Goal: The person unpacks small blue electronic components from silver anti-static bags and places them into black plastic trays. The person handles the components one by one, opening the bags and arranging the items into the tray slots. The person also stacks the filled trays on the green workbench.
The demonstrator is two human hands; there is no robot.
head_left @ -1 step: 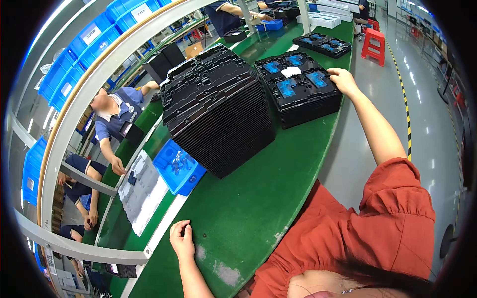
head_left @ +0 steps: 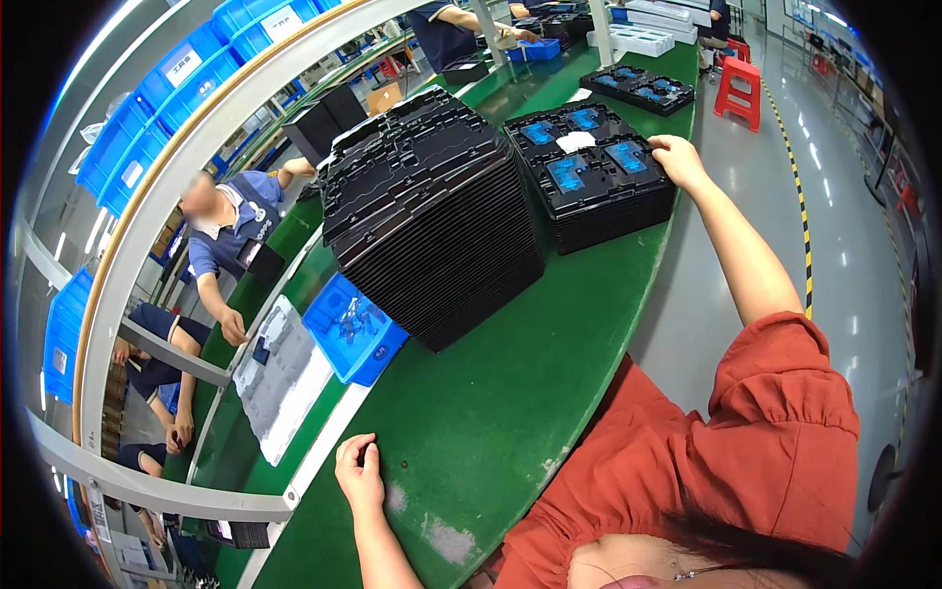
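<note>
My right hand reaches far forward and holds the right corner of a black plastic tray, its fingers curled at the rim. This tray tops a short stack; blue-filmed pieces sit in its pockets and a crumpled white scrap lies at its middle. My left hand rests near the bench's left rail, fingers loosely curled in, nothing visible in them. Between the hands, farther off, a tall stack of black trays stands on the green bench.
A blue bin with small clear pieces stands left of the tall stack. Beyond it lies a grey-white foam tray by a conveyor, where a co-worker's hand reaches in. Another black tray lies farther back. A red stool stands on the floor.
</note>
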